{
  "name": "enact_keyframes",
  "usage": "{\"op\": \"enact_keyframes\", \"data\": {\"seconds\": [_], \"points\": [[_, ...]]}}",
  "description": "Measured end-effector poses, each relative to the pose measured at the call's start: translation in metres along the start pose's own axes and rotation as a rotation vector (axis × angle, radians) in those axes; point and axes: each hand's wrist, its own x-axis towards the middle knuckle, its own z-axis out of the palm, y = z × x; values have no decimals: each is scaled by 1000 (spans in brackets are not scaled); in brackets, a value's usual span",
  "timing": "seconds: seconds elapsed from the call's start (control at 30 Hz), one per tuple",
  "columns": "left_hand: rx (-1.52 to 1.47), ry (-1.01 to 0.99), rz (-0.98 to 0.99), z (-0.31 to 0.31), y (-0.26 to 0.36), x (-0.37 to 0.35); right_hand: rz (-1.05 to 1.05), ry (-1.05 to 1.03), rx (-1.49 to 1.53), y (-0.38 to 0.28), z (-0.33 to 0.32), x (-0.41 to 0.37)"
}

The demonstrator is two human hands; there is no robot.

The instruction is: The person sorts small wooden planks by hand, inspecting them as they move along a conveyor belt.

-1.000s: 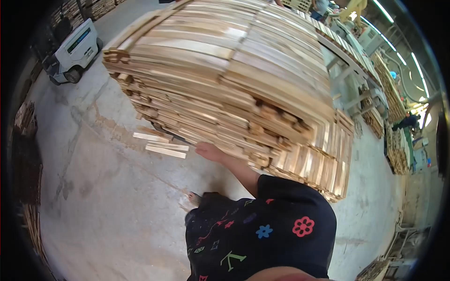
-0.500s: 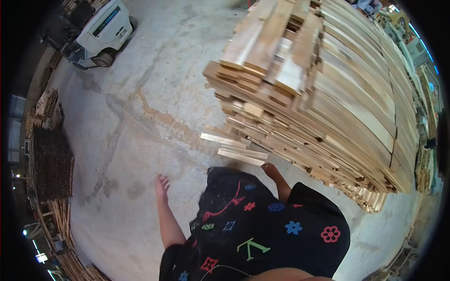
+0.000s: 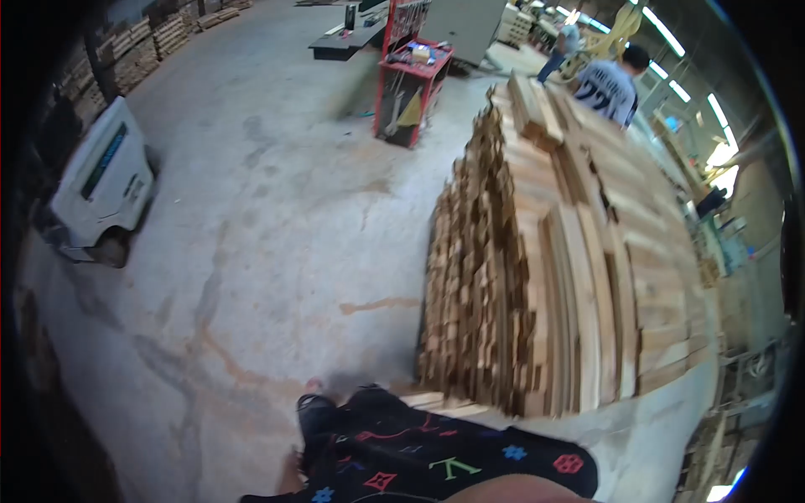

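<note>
My left hand [image 3: 293, 463] hangs low beside my black patterned shirt [image 3: 419, 457], at the bottom of the view. It is blurred, and its fingers cannot be made out; nothing shows in it. My right hand is out of sight. In front of me and to the right rises a big stack of wooden boards [image 3: 579, 277], their uneven ends facing the open floor. A few pale boards [image 3: 444, 405] lie on the floor at the stack's foot, partly hidden by my shirt. Part of a foot [image 3: 314, 386] shows just ahead of the shirt.
A white forklift [image 3: 105, 184] stands at the left. Farther ahead is a red tool cart [image 3: 411, 92] with tools on it. Behind the stack a person in a numbered jersey [image 3: 605, 86] stands, and another person [image 3: 563, 46] is farther back. Concrete floor [image 3: 268, 235] stretches ahead.
My view has lifted and turned, bringing the red cart and two people into sight. My left hand has dropped back toward my body, and my right hand has left the view.
</note>
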Motion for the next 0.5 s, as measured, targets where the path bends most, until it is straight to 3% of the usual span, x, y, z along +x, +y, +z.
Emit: {"op": "enact_keyframes", "data": {"seconds": [0.1,0.23,0.3,0.4,0.5], "points": [[293,140,127,-43,182,58,315,-130,649,-59,-81,35],[366,-17,398,-31,482,73,446,-117,837,-91,-163,118],[538,86,675,-1,616,90,485,-144,874,-96,-186,173],[278,93,917,73,756,60,499,-189,903,-88,-226,270],[245,-120,867,151,833,56,437,-201,889,-78,-281,381]]}}
